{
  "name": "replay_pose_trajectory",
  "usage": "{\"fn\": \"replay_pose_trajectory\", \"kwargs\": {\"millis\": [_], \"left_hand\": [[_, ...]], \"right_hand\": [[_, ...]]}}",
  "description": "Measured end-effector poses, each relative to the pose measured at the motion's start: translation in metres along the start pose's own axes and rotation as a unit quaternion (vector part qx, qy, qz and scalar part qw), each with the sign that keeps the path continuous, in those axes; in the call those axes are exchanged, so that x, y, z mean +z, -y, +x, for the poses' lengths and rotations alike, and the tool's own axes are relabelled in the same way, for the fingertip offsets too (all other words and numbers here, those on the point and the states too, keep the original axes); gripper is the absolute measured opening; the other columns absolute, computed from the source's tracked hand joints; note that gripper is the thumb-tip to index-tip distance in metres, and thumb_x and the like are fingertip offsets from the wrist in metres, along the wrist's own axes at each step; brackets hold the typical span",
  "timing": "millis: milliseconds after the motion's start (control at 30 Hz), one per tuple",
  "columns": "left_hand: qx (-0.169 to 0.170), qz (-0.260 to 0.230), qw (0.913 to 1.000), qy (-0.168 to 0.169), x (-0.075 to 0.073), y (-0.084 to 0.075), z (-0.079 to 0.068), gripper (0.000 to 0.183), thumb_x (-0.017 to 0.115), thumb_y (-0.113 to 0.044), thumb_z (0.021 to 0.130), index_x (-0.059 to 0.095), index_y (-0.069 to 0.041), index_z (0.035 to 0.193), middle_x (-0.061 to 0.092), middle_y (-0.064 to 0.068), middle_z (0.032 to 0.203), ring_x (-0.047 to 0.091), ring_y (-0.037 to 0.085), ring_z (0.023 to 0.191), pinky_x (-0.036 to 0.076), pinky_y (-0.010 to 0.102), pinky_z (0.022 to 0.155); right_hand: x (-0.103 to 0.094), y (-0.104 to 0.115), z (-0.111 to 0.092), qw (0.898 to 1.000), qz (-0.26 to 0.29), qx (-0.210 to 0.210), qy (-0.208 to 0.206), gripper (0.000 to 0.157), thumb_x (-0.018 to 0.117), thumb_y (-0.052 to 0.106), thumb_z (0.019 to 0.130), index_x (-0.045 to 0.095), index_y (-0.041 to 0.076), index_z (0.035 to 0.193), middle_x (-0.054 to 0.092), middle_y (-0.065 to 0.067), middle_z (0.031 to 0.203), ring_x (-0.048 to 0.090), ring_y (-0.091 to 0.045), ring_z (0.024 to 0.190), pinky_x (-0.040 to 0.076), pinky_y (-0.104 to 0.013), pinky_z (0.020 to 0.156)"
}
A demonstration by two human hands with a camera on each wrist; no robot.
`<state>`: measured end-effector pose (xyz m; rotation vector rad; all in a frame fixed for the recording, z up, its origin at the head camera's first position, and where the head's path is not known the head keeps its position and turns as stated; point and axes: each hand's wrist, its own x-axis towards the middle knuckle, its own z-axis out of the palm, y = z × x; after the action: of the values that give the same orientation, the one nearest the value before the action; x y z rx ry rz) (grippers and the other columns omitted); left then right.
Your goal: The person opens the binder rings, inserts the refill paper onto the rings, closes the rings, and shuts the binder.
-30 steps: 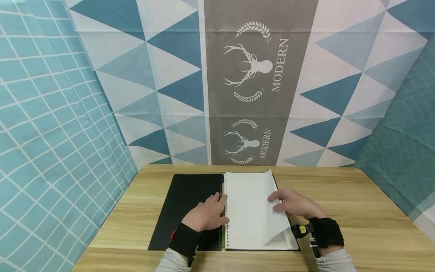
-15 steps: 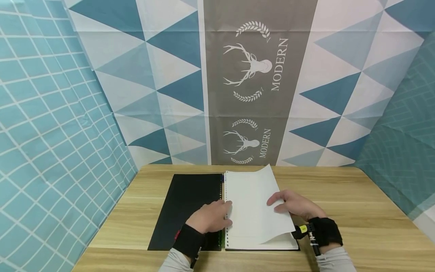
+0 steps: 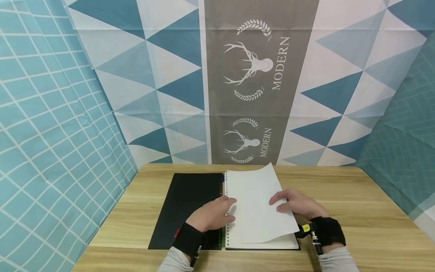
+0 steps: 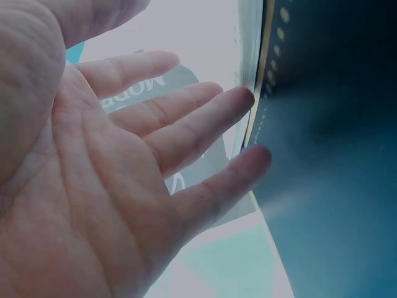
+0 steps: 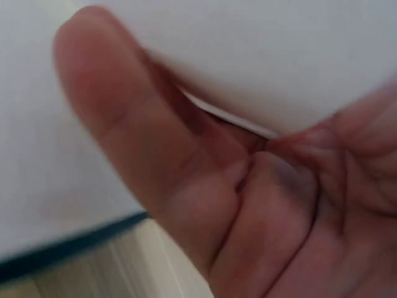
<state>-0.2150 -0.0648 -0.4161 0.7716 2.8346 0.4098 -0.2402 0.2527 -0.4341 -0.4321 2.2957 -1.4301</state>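
A loose-leaf notebook lies open, its black cover (image 3: 187,209) on the left and white punched sheets on the right. The top sheet of paper (image 3: 253,211) is raised along its right side, with its corners bending up off the sheets below (image 3: 287,242). My right hand (image 3: 300,204) holds that raised edge between thumb and fingers; in the right wrist view the thumb (image 5: 136,118) crosses the paper. Over the row of holes at the spine is my left hand (image 3: 212,215), holding nothing. Its fingers (image 4: 186,136) are extended and spread in the left wrist view, close to the binding.
The notebook rests on a light wooden table (image 3: 343,196). Behind the table hangs a patterned cloth (image 3: 180,94) with triangles and deer heads, and a blue checked cloth (image 3: 44,124) borders the left side. Each wrist wears a black band (image 3: 327,230).
The raised sheet has lifted further and its lower corner has shifted right, held by my right hand. My left hand has moved slightly right, over the punched edge.
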Motion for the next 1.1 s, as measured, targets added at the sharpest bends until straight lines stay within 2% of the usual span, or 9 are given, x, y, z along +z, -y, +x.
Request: {"fn": "replay_pose_trajectory", "kwargs": {"millis": [100, 300, 433, 633, 667, 733, 867, 900, 1100], "left_hand": [[-0.001, 0.003, 1.0000, 0.003, 0.0013, -0.0009, 0.0008, 0.053, 0.068, -0.033, 0.097, 0.053, -0.020, 0.147, 0.056, 0.005, 0.149, 0.057, 0.019, 0.132, 0.050, 0.041, 0.107], [-0.003, -0.004, 1.0000, -0.005, -0.0004, 0.0014, -0.0015, 0.054, 0.065, -0.032, 0.099, 0.052, -0.019, 0.149, 0.054, 0.005, 0.150, 0.054, 0.021, 0.137, 0.049, 0.043, 0.109], [-0.001, -0.016, 0.9998, -0.012, -0.0033, 0.0029, -0.0030, 0.054, 0.065, -0.031, 0.099, 0.050, -0.019, 0.150, 0.054, 0.005, 0.151, 0.054, 0.022, 0.137, 0.049, 0.044, 0.109], [0.003, -0.028, 0.9995, -0.011, -0.0054, 0.0015, -0.0019, 0.056, 0.065, -0.032, 0.099, 0.049, -0.018, 0.151, 0.053, 0.006, 0.151, 0.055, 0.022, 0.135, 0.050, 0.045, 0.109], [0.004, -0.029, 0.9995, -0.008, -0.0052, 0.0014, -0.0011, 0.056, 0.065, -0.032, 0.099, 0.048, -0.018, 0.151, 0.053, 0.006, 0.152, 0.054, 0.022, 0.136, 0.050, 0.045, 0.109], [0.004, -0.029, 0.9996, 0.000, -0.0045, 0.0010, 0.0000, 0.058, 0.065, -0.033, 0.100, 0.047, -0.018, 0.152, 0.052, 0.006, 0.153, 0.053, 0.022, 0.138, 0.049, 0.045, 0.109], [-0.002, -0.025, 0.9997, 0.008, -0.0035, 0.0004, 0.0022, 0.060, 0.065, -0.036, 0.099, 0.045, -0.020, 0.153, 0.052, 0.005, 0.153, 0.052, 0.022, 0.138, 0.049, 0.045, 0.109], [-0.005, -0.024, 0.9997, 0.008, -0.0034, 0.0000, 0.0023, 0.060, 0.065, -0.036, 0.099, 0.045, -0.020, 0.153, 0.052, 0.005, 0.152, 0.053, 0.022, 0.137, 0.050, 0.045, 0.108], [-0.021, -0.018, 0.9996, 0.008, -0.0019, -0.0013, 0.0024, 0.060, 0.067, -0.036, 0.097, 0.047, -0.021, 0.152, 0.055, 0.005, 0.150, 0.056, 0.021, 0.131, 0.051, 0.045, 0.107]], "right_hand": [[0.0013, -0.0016, 0.0014, 1.000, -0.030, -0.007, -0.004, 0.026, 0.065, 0.001, 0.089, 0.068, -0.003, 0.115, 0.066, -0.019, 0.117, 0.066, -0.027, 0.097, 0.058, -0.035, 0.080], [-0.0023, -0.0007, 0.0027, 0.998, 0.063, -0.003, 0.023, 0.033, 0.059, 0.005, 0.097, 0.061, -0.006, 0.129, 0.059, -0.024, 0.130, 0.069, -0.028, 0.099, 0.061, -0.038, 0.084], [-0.0049, 0.0021, 0.0014, 0.997, 0.075, -0.020, 0.023, 0.035, 0.058, 0.007, 0.098, 0.061, -0.004, 0.132, 0.048, -0.027, 0.143, 0.063, -0.026, 0.109, 0.059, -0.035, 0.088], [-0.0067, 0.0059, -0.0001, 0.997, 0.069, -0.041, 0.011, 0.038, 0.062, 0.013, 0.098, 0.062, -0.003, 0.133, 0.046, -0.024, 0.149, 0.047, -0.028, 0.126, 0.049, -0.040, 0.096], [-0.0066, 0.0061, 0.0000, 0.997, 0.070, -0.041, 0.007, 0.038, 0.062, 0.014, 0.098, 0.062, -0.003, 0.133, 0.046, -0.023, 0.150, 0.048, -0.026, 0.117, 0.048, -0.037, 0.089], [-0.0063, 0.0062, 0.0003, 0.996, 0.073, -0.044, 0.003, 0.039, 0.063, 0.013, 0.097, 0.062, -0.003, 0.132, 0.046, -0.023, 0.151, 0.046, -0.022, 0.116, 0.046, -0.033, 0.087], [-0.0040, 0.0060, 0.0019, 0.995, 0.093, -0.045, 0.011, 0.040, 0.063, 0.010, 0.097, 0.061, -0.006, 0.133, 0.044, -0.026, 0.151, 0.054, -0.017, 0.106, 0.054, -0.027, 0.078], [-0.0033, 0.0062, 0.0020, 0.994, 0.096, -0.045, 0.014, 0.039, 0.063, 0.009, 0.097, 0.061, -0.007, 0.133, 0.043, -0.028, 0.150, 0.056, -0.019, 0.114, 0.056, -0.029, 0.084], [0.0008, 0.0069, 0.0027, 0.997, 0.064, -0.031, 0.026, 0.034, 0.062, 0.007, 0.097, 0.064, -0.003, 0.130, 0.046, -0.028, 0.147, 0.051, -0.031, 0.123, 0.057, -0.031, 0.089]]}}
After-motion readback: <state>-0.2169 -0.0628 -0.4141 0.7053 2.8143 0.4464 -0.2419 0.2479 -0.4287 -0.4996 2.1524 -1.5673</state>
